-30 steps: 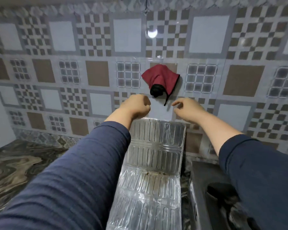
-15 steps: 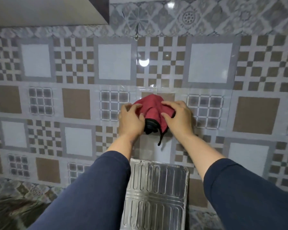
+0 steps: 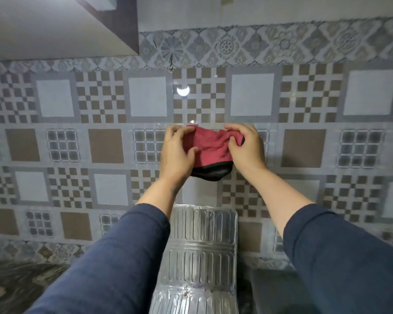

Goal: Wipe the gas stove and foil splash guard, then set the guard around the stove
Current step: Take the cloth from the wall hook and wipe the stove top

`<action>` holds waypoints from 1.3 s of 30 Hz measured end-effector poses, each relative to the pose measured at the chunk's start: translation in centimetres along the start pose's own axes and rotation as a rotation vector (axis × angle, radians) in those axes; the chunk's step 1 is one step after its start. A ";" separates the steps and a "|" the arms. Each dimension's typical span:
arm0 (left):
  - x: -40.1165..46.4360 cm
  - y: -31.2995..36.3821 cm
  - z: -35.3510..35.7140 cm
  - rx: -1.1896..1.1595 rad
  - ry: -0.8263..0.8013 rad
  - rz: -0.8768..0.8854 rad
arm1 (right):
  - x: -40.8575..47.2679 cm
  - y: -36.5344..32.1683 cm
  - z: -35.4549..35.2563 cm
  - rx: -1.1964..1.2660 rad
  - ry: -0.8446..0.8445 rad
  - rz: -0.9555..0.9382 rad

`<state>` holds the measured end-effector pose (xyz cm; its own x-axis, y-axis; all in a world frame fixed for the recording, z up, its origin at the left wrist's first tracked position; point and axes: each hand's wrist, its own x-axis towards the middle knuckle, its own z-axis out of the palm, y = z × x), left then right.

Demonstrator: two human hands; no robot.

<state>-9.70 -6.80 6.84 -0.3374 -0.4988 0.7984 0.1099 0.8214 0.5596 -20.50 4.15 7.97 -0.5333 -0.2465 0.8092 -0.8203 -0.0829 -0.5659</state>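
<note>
- The left hand (image 3: 176, 155) is raised to the tiled wall (image 3: 304, 146) and grips the left side of a red cloth (image 3: 208, 148); its fingers curl over the upper edge and its thumb presses on the front.
- The right hand (image 3: 247, 148) grips the right side of the same cloth, the fingers bent tightly into the fabric, so both hands are closed on it.
- The cloth is red with a black part at its lower edge (it could be a lining or a second layer, I cannot tell), and it is held flat against the wall between the two hands.
- The foil splash guard (image 3: 202, 241) stands below the hands, between the two forearms; it is silver with ribbed panels, and its top edge leans toward the wall.
- No hand touches the guard.
- Both arms wear dark blue sleeves (image 3: 114, 257) pushed up to the forearm.
- A dark marbled countertop (image 3: 16, 279) is at the lower left.
- The underside of a wall cabinet (image 3: 55, 26) is at the upper left.
- At the lower right, just beside the guard, a dark shape is visible, but it is too unclear to name.
</note>
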 end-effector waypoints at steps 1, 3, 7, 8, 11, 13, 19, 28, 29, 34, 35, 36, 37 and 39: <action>-1.2 1.3 -0.2 -0.008 -0.016 -0.003 | -1.0 -0.6 -1.6 -0.005 -0.005 0.013; -4.2 3.8 -0.4 -0.042 -0.056 -0.028 | -3.5 -1.6 -4.8 -0.030 -0.024 0.040; -10.8 7.2 0.0 -0.129 -0.182 -0.169 | -9.3 -2.5 -10.8 -0.093 -0.081 0.117; -12.5 7.8 0.1 -0.152 -0.215 -0.212 | -10.6 -2.4 -12.2 -0.104 -0.101 0.146; -17.7 9.6 0.4 -0.189 -0.288 -0.303 | -14.9 -1.9 -16.0 -0.089 -0.163 0.255; -21.1 10.8 0.4 -0.205 -0.324 -0.366 | -17.8 -1.6 -18.0 -0.075 -0.195 0.336; -30.2 15.0 -0.5 -0.243 -0.394 -0.591 | -25.0 -1.9 -23.1 -0.066 -0.331 0.531; -38.5 16.3 -1.2 0.139 -0.714 -0.574 | -34.4 -3.1 -28.2 -0.316 -0.569 0.699; -39.1 16.0 -1.1 0.189 -0.747 -0.506 | -35.1 -3.3 -28.3 -0.438 -0.626 0.644; -40.4 14.5 -1.5 0.226 -0.759 -0.423 | -37.1 -4.0 -27.3 -0.578 -0.702 0.007; -40.4 14.3 -1.7 0.197 -0.741 -0.455 | -37.3 -4.1 -26.6 -0.450 -0.739 -0.041; -40.4 14.1 -2.0 0.161 -0.732 -0.482 | -37.7 -4.1 -25.9 -0.360 -0.806 -0.040; -40.4 13.9 -2.3 0.136 -0.743 -0.498 | -38.1 -4.1 -25.2 -0.329 -0.887 -0.008; -40.3 13.6 -2.7 0.146 -0.803 -0.483 | -39.2 -4.0 -24.0 -0.416 -1.013 0.047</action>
<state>7.96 23.70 -17.16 -0.8644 -0.4986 0.0657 -0.3091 0.6298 0.7126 -1.20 37.30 -17.71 -0.3052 -0.9360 0.1755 -0.9107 0.2330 -0.3412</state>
